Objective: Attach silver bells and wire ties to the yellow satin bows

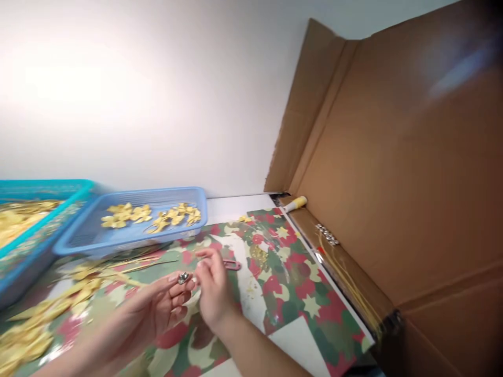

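My left hand point(165, 301), palm turned up, pinches a small shiny silver bead cluster point(183, 278) between thumb and fingertips. Close beside it, my right hand point(214, 290) has its fingers curled together; what they hold, if anything, is too small to make out. A pink looped handle point(231, 265) shows just behind the right hand, and I cannot tell whether the hand touches it. Yellow petal-like pieces point(76, 296) with long thin stems lie on the patterned table cover point(283, 283), to the left of my hands.
A blue basket point(129, 246) with yellow flowers stands behind my hands. At far left is a teal basket point(78, 193) full of yellow pieces. An upright cardboard box point(393, 157) borders the right side, with a yellow-capped tube point(295, 203) and silver beads point(327, 234) along its ledge.
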`<state>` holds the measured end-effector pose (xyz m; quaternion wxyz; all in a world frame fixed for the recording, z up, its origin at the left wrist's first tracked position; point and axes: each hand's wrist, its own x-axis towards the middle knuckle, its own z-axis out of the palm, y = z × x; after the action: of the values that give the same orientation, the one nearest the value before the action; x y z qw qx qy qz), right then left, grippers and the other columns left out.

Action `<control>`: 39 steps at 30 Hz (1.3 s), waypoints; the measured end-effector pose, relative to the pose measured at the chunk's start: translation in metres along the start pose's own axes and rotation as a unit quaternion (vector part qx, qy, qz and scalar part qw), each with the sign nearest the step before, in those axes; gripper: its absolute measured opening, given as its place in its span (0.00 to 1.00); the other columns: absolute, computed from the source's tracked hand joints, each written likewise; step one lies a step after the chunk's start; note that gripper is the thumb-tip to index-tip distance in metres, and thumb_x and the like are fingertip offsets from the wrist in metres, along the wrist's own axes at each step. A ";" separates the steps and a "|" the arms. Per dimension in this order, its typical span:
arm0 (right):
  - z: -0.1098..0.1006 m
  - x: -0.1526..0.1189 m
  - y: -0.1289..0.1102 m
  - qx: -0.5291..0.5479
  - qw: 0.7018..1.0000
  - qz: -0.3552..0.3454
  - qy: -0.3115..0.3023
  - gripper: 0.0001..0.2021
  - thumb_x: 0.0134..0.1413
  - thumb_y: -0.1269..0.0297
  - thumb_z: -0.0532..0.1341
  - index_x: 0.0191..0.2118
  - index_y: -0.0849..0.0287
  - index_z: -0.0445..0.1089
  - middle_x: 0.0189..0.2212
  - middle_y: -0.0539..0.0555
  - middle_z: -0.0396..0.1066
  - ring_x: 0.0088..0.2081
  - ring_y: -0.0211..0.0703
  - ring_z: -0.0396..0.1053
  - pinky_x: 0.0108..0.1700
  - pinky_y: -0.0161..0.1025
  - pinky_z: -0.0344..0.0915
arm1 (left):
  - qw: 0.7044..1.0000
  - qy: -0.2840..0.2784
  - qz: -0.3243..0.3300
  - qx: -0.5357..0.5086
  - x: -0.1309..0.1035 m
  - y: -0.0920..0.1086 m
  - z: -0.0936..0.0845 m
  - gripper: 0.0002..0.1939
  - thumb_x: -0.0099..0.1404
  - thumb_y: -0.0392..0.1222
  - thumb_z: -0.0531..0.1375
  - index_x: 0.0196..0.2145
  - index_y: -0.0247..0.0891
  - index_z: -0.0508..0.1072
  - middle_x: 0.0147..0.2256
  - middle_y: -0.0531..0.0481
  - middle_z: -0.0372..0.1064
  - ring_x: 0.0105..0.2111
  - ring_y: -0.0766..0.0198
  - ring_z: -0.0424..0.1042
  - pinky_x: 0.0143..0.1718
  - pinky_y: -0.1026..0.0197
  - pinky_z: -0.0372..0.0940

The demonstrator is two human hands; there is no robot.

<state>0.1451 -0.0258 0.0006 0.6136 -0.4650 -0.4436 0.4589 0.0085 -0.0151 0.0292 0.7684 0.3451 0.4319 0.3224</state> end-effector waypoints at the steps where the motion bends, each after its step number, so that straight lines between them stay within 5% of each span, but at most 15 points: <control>1: 0.000 -0.003 -0.003 0.006 1.000 0.004 -0.010 0.07 0.61 0.62 0.54 0.43 0.55 0.65 0.22 0.43 0.56 0.22 0.36 0.54 0.24 0.32 0.54 | 0.999 0.038 -0.010 -0.023 0.001 -0.008 -0.015 0.14 0.53 0.54 0.68 0.31 0.41 0.79 0.32 0.45 0.74 0.30 0.59 0.73 0.33 0.56 0.72; 4: 0.002 -0.011 -0.007 -0.014 0.999 -0.006 -0.034 0.08 0.60 0.64 0.55 0.45 0.56 0.62 0.20 0.41 0.52 0.21 0.35 0.51 0.25 0.32 0.51 | 0.995 0.050 -0.031 -0.083 0.001 -0.021 -0.034 0.11 0.55 0.48 0.68 0.31 0.38 0.77 0.32 0.46 0.72 0.28 0.64 0.70 0.31 0.61 0.71; 10: -0.001 -0.014 -0.001 -0.195 0.978 -0.032 -0.074 0.07 0.58 0.68 0.54 0.42 0.57 0.65 0.18 0.41 0.58 0.21 0.36 0.56 0.26 0.33 0.53 | 0.996 0.025 0.010 -0.085 -0.007 -0.021 -0.028 0.20 0.50 0.55 0.73 0.28 0.37 0.75 0.26 0.50 0.72 0.23 0.70 0.62 0.23 0.68 0.64; 16: -0.024 0.005 -0.015 -0.452 0.873 -0.142 -0.117 0.06 0.59 0.65 0.60 0.31 0.56 0.72 0.32 0.52 0.76 0.39 0.48 0.67 0.46 0.45 0.59 | 0.997 0.033 0.030 -0.061 -0.008 -0.025 -0.030 0.25 0.45 0.60 0.75 0.27 0.36 0.75 0.24 0.50 0.72 0.21 0.69 0.63 0.21 0.67 0.62; 19: -0.042 0.016 -0.020 -0.537 0.836 -0.102 -0.050 0.03 0.55 0.64 0.65 0.34 0.56 0.74 0.39 0.55 0.75 0.44 0.52 0.67 0.48 0.48 0.59 | 0.997 0.028 0.016 -0.073 -0.006 -0.026 -0.034 0.23 0.47 0.58 0.74 0.28 0.36 0.75 0.25 0.50 0.73 0.21 0.69 0.65 0.23 0.66 0.63; 24: -0.054 0.025 -0.015 -0.619 0.784 -0.001 -0.058 0.04 0.57 0.63 0.64 0.35 0.57 0.70 0.40 0.55 0.72 0.46 0.55 0.67 0.49 0.52 0.59 | 0.995 0.021 -0.001 -0.096 -0.005 -0.024 -0.035 0.22 0.48 0.55 0.75 0.29 0.36 0.73 0.27 0.50 0.76 0.19 0.72 0.65 0.23 0.67 0.64; 27: -0.052 0.024 -0.014 -0.602 0.796 0.022 -0.051 0.04 0.60 0.64 0.62 0.36 0.58 0.68 0.40 0.57 0.72 0.46 0.56 0.67 0.48 0.52 0.61 | 0.994 0.031 0.004 -0.104 -0.007 -0.023 -0.032 0.24 0.47 0.54 0.76 0.31 0.38 0.71 0.27 0.50 0.77 0.18 0.73 0.66 0.22 0.68 0.64; 30: -0.046 0.018 -0.019 -0.512 0.857 0.032 -0.053 0.06 0.64 0.61 0.56 0.40 0.58 0.65 0.37 0.56 0.72 0.41 0.51 0.69 0.43 0.47 0.65 | 0.994 0.033 0.019 -0.104 -0.008 -0.025 -0.031 0.24 0.48 0.54 0.75 0.33 0.39 0.70 0.27 0.51 0.78 0.17 0.72 0.67 0.22 0.68 0.65; 34: -0.035 0.004 -0.033 -0.353 0.926 0.024 -0.129 0.09 0.66 0.57 0.54 0.42 0.56 0.65 0.28 0.49 0.65 0.27 0.38 0.65 0.28 0.34 0.63 | 0.995 0.024 0.049 -0.085 -0.007 -0.031 -0.034 0.21 0.52 0.55 0.73 0.33 0.40 0.70 0.21 0.54 0.75 0.20 0.68 0.71 0.25 0.68 0.67; 39: -0.024 -0.008 -0.044 -0.296 0.944 -0.007 -0.143 0.05 0.55 0.65 0.61 0.38 0.59 0.70 0.21 0.44 0.60 0.21 0.33 0.59 0.21 0.28 0.61 | 0.996 0.018 0.063 -0.060 -0.007 -0.039 -0.038 0.18 0.58 0.55 0.70 0.37 0.40 0.72 0.24 0.52 0.77 0.22 0.68 0.72 0.28 0.67 0.70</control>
<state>0.1739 -0.0444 0.0387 0.3814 -0.5518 -0.6459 0.3645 -0.0202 -0.0326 -0.0134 0.7581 0.3190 0.4030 0.4014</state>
